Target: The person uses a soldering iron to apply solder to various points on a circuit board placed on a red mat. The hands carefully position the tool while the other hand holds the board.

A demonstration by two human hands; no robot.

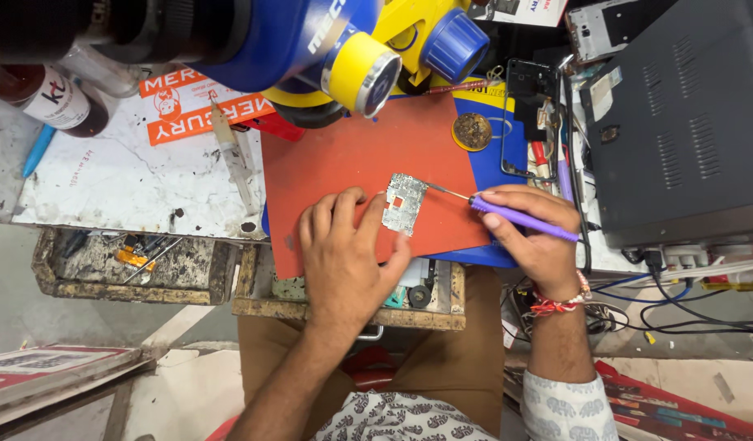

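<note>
A small silver circuit board (404, 201) lies on a red work mat (344, 163). My left hand (344, 253) rests flat on the mat, its fingertips and thumb pinning the board's left and lower edges. My right hand (536, 233) grips a purple-handled tool (519, 218) like a pen. The tool's thin metal tip (444, 190) touches the board's upper right corner.
A blue and yellow microscope head (344, 41) hangs over the mat's far edge. A dark phone frame (530, 114) and a round brass tin (472, 131) lie behind the board. A grey equipment box (679, 114) stands at right, cables (679, 310) below it. A syringe (233, 151) lies left.
</note>
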